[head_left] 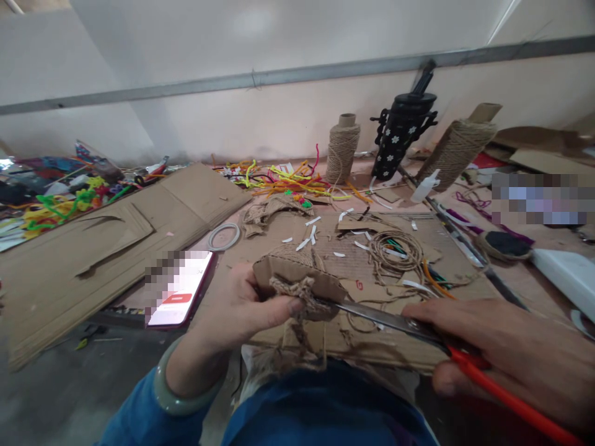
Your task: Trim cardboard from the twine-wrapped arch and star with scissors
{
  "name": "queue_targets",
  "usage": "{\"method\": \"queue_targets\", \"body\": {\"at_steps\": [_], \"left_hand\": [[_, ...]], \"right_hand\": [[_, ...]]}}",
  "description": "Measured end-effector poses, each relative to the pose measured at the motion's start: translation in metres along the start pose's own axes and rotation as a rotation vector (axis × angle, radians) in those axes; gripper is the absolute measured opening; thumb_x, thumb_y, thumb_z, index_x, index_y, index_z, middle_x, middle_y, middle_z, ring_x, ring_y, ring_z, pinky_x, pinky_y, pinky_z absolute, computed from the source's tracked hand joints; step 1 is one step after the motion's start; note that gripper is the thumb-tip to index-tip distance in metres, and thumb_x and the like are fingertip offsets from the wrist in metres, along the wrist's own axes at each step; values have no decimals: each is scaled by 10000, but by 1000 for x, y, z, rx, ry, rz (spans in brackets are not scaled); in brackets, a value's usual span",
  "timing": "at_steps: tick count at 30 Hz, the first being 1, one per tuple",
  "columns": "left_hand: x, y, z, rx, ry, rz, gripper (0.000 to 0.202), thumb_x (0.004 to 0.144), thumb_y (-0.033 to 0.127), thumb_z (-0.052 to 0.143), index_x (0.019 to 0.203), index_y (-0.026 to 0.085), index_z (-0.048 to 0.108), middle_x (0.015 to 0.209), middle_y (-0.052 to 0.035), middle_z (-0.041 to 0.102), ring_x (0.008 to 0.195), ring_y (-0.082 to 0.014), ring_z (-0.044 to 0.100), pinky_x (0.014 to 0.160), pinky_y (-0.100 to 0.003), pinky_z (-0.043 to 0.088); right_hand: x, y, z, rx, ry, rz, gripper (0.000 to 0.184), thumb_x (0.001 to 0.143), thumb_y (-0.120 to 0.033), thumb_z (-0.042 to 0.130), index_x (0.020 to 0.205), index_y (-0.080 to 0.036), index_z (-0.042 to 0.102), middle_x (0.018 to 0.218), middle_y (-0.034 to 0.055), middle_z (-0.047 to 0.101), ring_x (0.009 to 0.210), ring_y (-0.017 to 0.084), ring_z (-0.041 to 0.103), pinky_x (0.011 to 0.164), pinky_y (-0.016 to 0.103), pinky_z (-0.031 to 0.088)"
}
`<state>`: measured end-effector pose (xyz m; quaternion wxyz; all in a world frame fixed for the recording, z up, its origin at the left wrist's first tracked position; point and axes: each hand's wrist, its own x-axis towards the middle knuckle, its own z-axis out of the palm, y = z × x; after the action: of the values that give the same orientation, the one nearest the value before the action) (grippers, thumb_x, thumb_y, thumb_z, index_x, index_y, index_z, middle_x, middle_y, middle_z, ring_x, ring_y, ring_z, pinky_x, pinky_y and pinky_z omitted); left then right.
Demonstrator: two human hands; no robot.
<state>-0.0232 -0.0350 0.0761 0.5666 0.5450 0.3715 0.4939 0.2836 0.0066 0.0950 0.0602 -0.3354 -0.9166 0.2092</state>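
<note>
Left hand (237,310) fingers pinch a light, bendy cardboard piece (297,279) with frayed, soft jute twine (300,291) above the lap, best held at its stiff edge, while right hand (506,353) fingers close around red-handled scissors (400,322).

Red-handled scissors (465,353), brown cardboard piece (297,275), black white-flowered holder (400,139), pale green bangle (179,396), blue sleeve (139,418).
</note>
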Motion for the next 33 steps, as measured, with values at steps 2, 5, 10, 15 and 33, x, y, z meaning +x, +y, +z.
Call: {"method": "queue_targets", "body": {"at_steps": [2, 5, 10, 15, 33], "left_hand": [[0, -1, 0, -2, -4, 5, 187, 763, 232, 757, 949, 247, 773, 869, 21, 785, 786, -126, 702, 714, -168, 529], [1, -1, 0, -8, -31, 13, 199, 776, 223, 746, 968, 269, 769, 903, 31, 787, 817, -120, 706, 735, -157, 527], [1, 0, 2, -23, -37, 12, 188, 779, 194, 740, 941, 285, 775, 893, 56, 786, 804, -106, 708, 716, -140, 524], [-1, 1, 4, -9, -16, -1, 167, 775, 186, 740, 916, 266, 781, 864, 45, 786, 781, -120, 710, 711, -162, 537], [2, -14, -2, -61, 48, 7, 205, 703, 210, 788, 908, 209, 781, 831, -11, 781, 744, -164, 708, 684, -218, 555]], "right_hand": [[-1, -1, 2, 3, 13, -2, 342, 799, -456, 600, 1060, -257, 694, 769, 19, 726, 634, 207, 690, 537, 278, 534], [-3, -2, 5, -12, 75, -20, 352, 855, -516, 535, 1067, -272, 673, 765, 33, 714, 640, 214, 682, 572, 288, 536], [-8, 3, 14, -115, 125, -101, 210, 914, -421, 470, 960, -297, 634, 726, 12, 713, 576, 187, 674, 464, 250, 494], [-10, -1, 17, -288, 189, -122, 329, 975, -399, 318, 920, -269, 615, 733, 42, 720, 563, 183, 666, 457, 254, 482], [-1, -9, -4, -127, 21, 57, 176, 821, -326, 533, 937, -357, 661, 831, -75, 741, 686, 134, 705, 584, 196, 558]]}}
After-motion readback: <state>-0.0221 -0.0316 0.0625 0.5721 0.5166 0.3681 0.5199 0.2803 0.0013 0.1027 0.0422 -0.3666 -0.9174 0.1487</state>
